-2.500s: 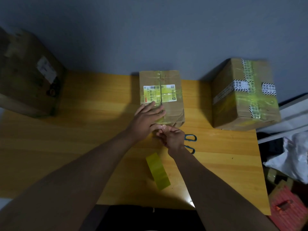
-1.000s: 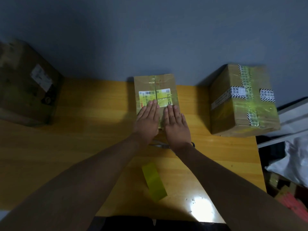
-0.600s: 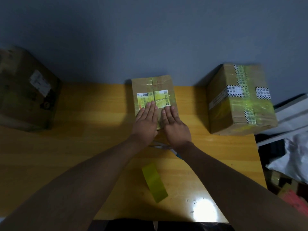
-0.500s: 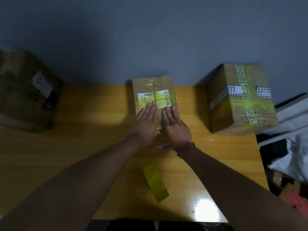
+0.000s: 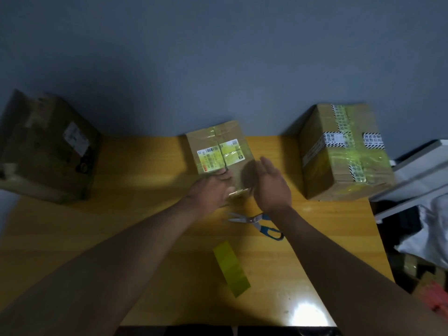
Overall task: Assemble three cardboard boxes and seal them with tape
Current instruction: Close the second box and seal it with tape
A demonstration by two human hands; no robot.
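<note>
Head: left hand (image 5: 213,190) on box (image 5: 218,146)

A home packing corner: wooden desk (image 5: 145,214), taped parcels (image 5: 344,151), grey wall (image 5: 218,57).

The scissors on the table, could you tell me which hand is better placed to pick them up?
Probably the right hand: it is open and free, and the scissors lie just below its wrist. The left hand rests on the middle box.
</note>
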